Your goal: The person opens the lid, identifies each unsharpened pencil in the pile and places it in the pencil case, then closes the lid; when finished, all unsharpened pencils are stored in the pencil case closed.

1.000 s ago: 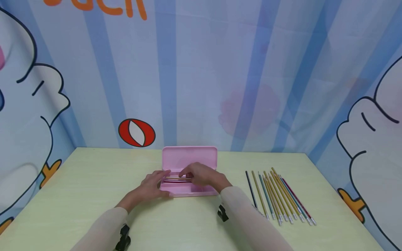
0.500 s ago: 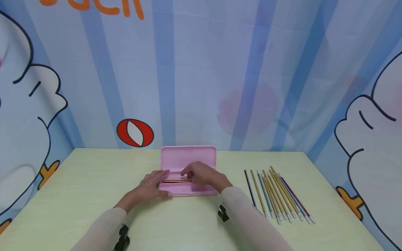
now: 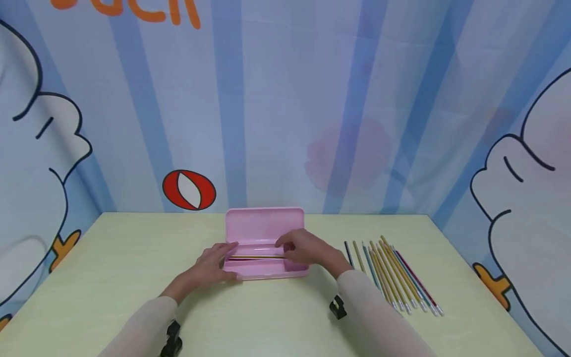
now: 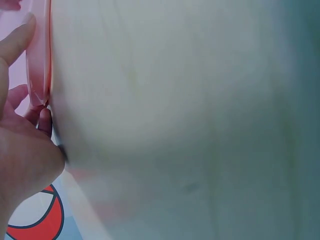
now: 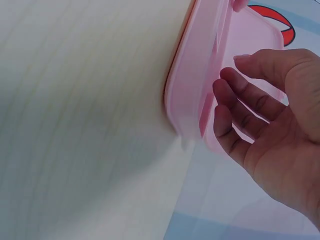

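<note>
A pink pencil case [image 3: 264, 270] stands with its lid [image 3: 263, 223] raised at the back of the table. Inside it, pencils [image 3: 256, 257] lie lengthwise along the tray. My left hand [image 3: 207, 267] grips the case's left end, thumb at the front and fingers toward the back; the left wrist view has that thumb against the pink wall [image 4: 38, 60]. Over the right end of the case hovers my right hand [image 3: 308, 248]. In the right wrist view its fingers [image 5: 250, 97] are loosely bent, with nothing visible between them.
To the right, a fanned row of several pencils [image 3: 394, 270] lies on the pale table [image 3: 142, 248], partly hidden behind the right forearm. A blue striped cloth [image 3: 276, 99] with cartoon figures rises behind the table and along both sides.
My right hand has moved right along the case, away from its middle, uncovering more of the pencils inside. The left hand keeps its grip on the left end.
</note>
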